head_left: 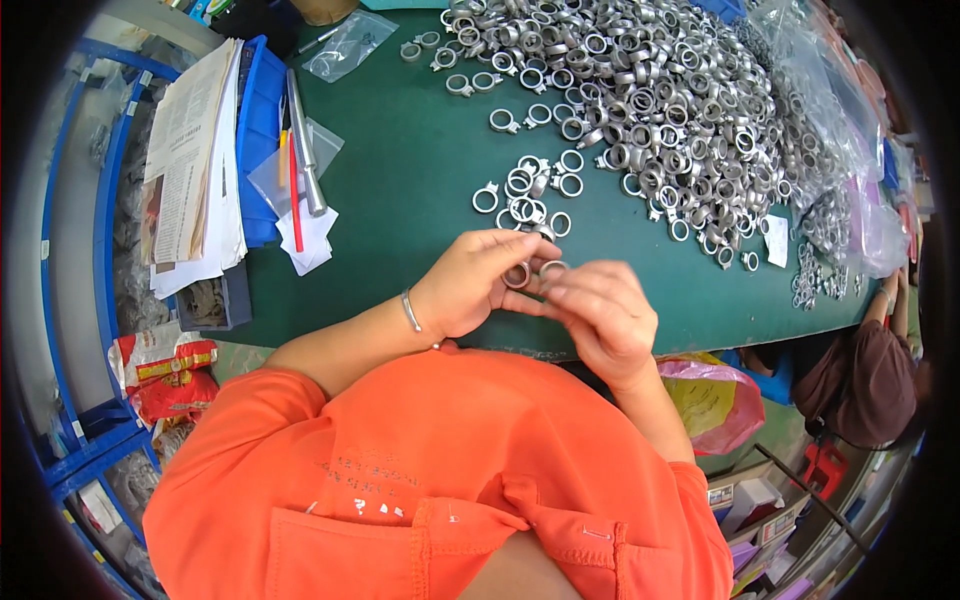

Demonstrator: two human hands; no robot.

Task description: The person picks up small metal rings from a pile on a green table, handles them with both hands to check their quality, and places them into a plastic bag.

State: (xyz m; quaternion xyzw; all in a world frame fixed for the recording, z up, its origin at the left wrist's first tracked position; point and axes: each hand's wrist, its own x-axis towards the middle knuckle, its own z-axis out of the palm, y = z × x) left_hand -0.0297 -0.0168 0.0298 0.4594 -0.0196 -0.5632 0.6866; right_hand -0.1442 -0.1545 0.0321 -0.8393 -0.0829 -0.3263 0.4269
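My two hands meet at the near edge of the green tabletop (390,190). In my left hand (455,285), thumb and fingers close on a metal ring (507,281). My right hand (608,315) pinches a second metal ring (552,264) right beside it, its fingertips partly covering that ring. Just beyond the fingers lies a small cluster of grey metal rings (521,183). A large heap of similar rings (645,98) spreads over the far right of the table.
At left, a tapered metal rod (303,145) and a red stick (296,195) lie beside a blue bin (262,130) and stacked papers (195,170). Clear plastic bags (870,225) border the heap at right. Another person's brown sleeve (875,385) shows at far right.
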